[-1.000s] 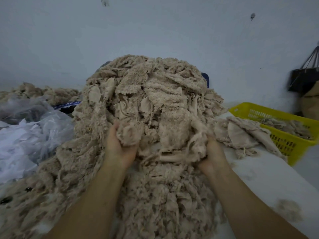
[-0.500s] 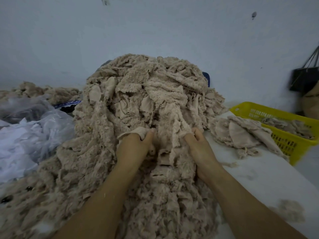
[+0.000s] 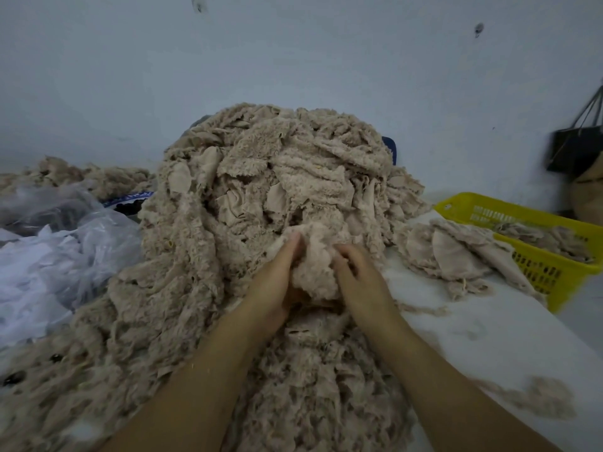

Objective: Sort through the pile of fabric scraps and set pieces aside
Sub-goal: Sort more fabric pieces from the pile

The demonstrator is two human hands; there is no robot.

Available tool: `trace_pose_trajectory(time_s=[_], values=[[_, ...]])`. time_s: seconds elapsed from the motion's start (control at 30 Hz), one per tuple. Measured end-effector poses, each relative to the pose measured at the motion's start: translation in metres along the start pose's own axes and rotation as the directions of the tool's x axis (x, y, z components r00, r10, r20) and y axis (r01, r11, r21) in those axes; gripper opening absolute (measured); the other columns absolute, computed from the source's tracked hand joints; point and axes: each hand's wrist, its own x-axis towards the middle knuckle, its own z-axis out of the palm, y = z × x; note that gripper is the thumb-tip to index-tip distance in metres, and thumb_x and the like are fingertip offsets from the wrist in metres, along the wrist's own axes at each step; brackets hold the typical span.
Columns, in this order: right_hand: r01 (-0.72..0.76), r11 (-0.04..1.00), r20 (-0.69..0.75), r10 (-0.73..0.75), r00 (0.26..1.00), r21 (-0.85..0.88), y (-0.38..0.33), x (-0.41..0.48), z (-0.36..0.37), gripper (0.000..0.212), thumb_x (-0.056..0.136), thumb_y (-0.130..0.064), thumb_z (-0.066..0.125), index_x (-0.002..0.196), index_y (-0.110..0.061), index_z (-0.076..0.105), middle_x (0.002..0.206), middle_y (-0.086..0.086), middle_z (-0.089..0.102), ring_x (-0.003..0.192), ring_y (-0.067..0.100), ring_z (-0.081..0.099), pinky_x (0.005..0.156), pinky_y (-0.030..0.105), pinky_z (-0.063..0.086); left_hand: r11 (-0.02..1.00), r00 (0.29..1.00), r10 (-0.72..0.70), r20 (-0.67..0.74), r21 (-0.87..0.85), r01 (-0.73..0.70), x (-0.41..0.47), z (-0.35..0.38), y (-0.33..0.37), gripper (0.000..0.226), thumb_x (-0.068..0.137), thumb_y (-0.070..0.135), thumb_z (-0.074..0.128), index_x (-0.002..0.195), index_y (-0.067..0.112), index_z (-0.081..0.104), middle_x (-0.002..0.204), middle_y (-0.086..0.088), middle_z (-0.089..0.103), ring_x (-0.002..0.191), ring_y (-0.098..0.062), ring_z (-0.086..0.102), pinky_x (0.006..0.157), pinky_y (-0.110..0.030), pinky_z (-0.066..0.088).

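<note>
My forearms reach out over the near edge of the pile of scraps, beige fleecy cuttings that spread low toward me and rise into a tall mound ahead. To my right the white counter shows bare, with a small tuft of fluff lying on it apart from the rest.

My left hand and right hand meet at the foot of the mound with a soft clump of fabric between them. The left hand lies along the clump's left side, fingers fairly straight and pointing up, pressing against it. The right hand's fingers curl into the clump from the other side and grip it. The clump is touching the scraps around and beneath it, so I cannot tell whether it is free of the pile.

Further right, a small heap of flatter pieces lies on the counter, just beside the mound. It leans against a yellow basket, which has a few more scraps inside. On my left, crumpled clear plastic bags lie against the pile, and beyond them sits another low drift of beige cuttings.

At the back, something blue peeks out behind the mound, a black bag hangs at the far right, and a pale wall closes the view.
</note>
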Motion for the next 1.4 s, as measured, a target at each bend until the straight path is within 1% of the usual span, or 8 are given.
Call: trace_pose_trajectory(time_s=[0.17, 0.3, 0.5, 0.63, 0.8, 0.93, 1.1, 1.4], values=[[0.037, 0.996, 0.032, -0.039, 0.999, 0.085, 0.001, -0.002, 0.001, 0.031, 0.095, -0.054, 0.052, 0.086, -0.025, 0.059, 0.094, 0.000, 0.062, 0.082, 0.005, 0.060, 0.066, 0.016, 0.043, 0.904, 0.985, 0.065, -0.157, 0.427, 0.009, -0.001, -0.003, -0.004, 0.050, 0.078, 0.084, 0.052, 0.085, 0.041, 0.076, 0.088, 0.016, 0.074, 0.079, -0.002, 0.070, 0.064, -0.015, 0.052], [-0.008, 0.995, 0.198, -0.011, 0.980, 0.098, -0.007, -0.009, 0.005, 0.056, 0.078, -0.083, 0.046, 0.090, -0.029, 0.056, 0.090, -0.011, 0.062, 0.081, -0.001, 0.060, 0.065, 0.012, 0.046, 0.966, 0.991, 0.040, -0.126, 0.258, -0.007, 0.002, -0.008, -0.006, 0.059, 0.078, 0.079, 0.058, 0.107, 0.032, 0.077, 0.105, 0.005, 0.077, 0.098, -0.012, 0.073, 0.084, -0.030, 0.059], [-0.167, 0.971, 0.221, 0.128, 0.967, 0.168, 0.000, -0.003, 0.009, 0.021, 0.084, -0.054, 0.058, 0.104, -0.058, 0.059, 0.111, -0.029, 0.067, 0.097, -0.010, 0.063, 0.080, 0.015, 0.049, 0.985, 0.988, 0.020, -0.154, -0.164, -0.045, 0.009, -0.010, 0.001, 0.040, 0.096, 0.049, 0.054, 0.107, 0.019, 0.077, 0.112, -0.004, 0.075, 0.103, -0.016, 0.072, 0.085, -0.034, 0.060], [-0.332, 0.810, 0.129, 0.309, 0.942, 0.484, 0.007, 0.005, 0.005, 0.053, 0.084, -0.043, 0.066, 0.131, -0.023, 0.053, 0.119, -0.008, 0.070, 0.105, 0.013, 0.068, 0.086, 0.033, 0.057, 0.922, 0.985, 0.006, -0.170, -0.381, -0.071, 0.012, -0.013, 0.004, 0.033, 0.102, 0.036, 0.050, 0.118, 0.013, 0.066, 0.116, -0.005, 0.074, 0.103, -0.017, 0.072, 0.074, -0.032, 0.061], [-0.364, 0.617, 0.127, 0.393, 0.911, 0.698, 0.006, 0.012, -0.001, 0.024, 0.096, -0.022, 0.064, 0.118, -0.023, 0.054, 0.100, -0.005, 0.076, 0.089, 0.010, 0.074, 0.070, 0.027, 0.060, 0.862, 0.990, -0.025, -0.136, -0.505, -0.047, 0.014, -0.019, 0.003, 0.027, 0.102, 0.021, 0.051, 0.118, 0.005, 0.065, 0.111, -0.009, 0.075, 0.097, -0.020, 0.074, 0.071, -0.031, 0.061], [-0.412, 0.580, 0.147, 0.447, 0.882, 0.703, 0.003, 0.011, -0.009, 0.063, 0.095, -0.031, 0.065, 0.149, -0.018, 0.034, 0.132, 0.002, 0.063, 0.114, 0.020, 0.065, 0.090, 0.041, 0.058, 0.818, 0.992, -0.047, -0.121, -0.574, -0.031, 0.014, -0.021, 0.001, 0.025, 0.101, 0.014, 0.050, 0.118, 0.003, 0.063, 0.110, -0.013, 0.075, 0.092, -0.022, 0.075, 0.077, -0.035, 0.062], [-0.374, 0.513, 0.132, 0.447, 0.885, 0.773, 0.001, 0.010, -0.017, 0.037, 0.099, -0.026, 0.057, 0.132, -0.009, 0.053, 0.099, 0.004, 0.075, 0.063, 0.012, 0.071, 0.039, 0.021, 0.047, 0.829, 0.982, -0.073, -0.177, -0.558, -0.039, 0.014, -0.025, -0.001, 0.024, 0.100, 0.010, 0.045, 0.113, 0.012, 0.066, 0.107, -0.007, 0.072, 0.093, -0.019, 0.068, 0.088, -0.028, 0.052], [-0.310, 0.581, -0.025, 0.495, 0.869, 0.753, 0.003, 0.009, -0.020, 0.010, 0.101, -0.025, 0.055, 0.100, -0.016, 0.059, 0.073, -0.003, 0.073, 0.050, 0.008, 0.063, 0.033, 0.019, 0.036, 0.746, 0.946, -0.028, -0.322, -0.637, -0.194, 0.019, -0.034, 0.003, 0.021, 0.101, 0.027, 0.056, 0.115, 0.014, 0.066, 0.113, -0.007, 0.073, 0.110, -0.020, 0.065, 0.090, -0.035, 0.054]])
